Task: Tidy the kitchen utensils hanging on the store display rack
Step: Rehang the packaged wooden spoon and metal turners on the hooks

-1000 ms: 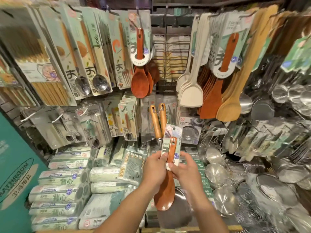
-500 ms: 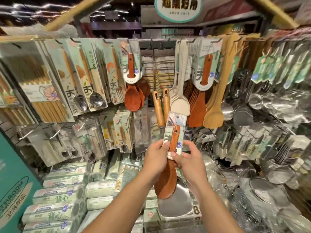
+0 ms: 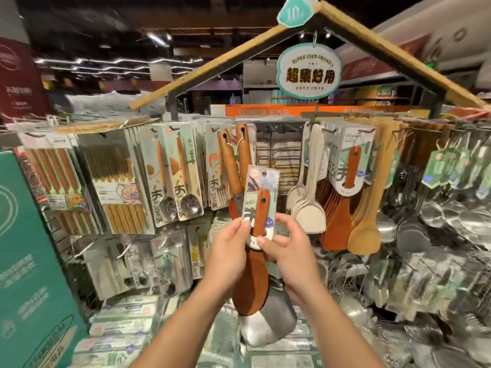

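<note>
Wooden spoon (image 3: 254, 264) raised higher than before (carded), pinched by left hand (image 3: 228, 257), right hand (image 3: 288, 257).

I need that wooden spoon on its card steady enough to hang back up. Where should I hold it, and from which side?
Hold the wooden spoon at the lower edges of its card, pinched from both sides, as the left hand and right hand do now. The card is flat and upright, its hanging hole at the top stays free, and the heavy bowl hangs below, so it should stay plumb.
</note>
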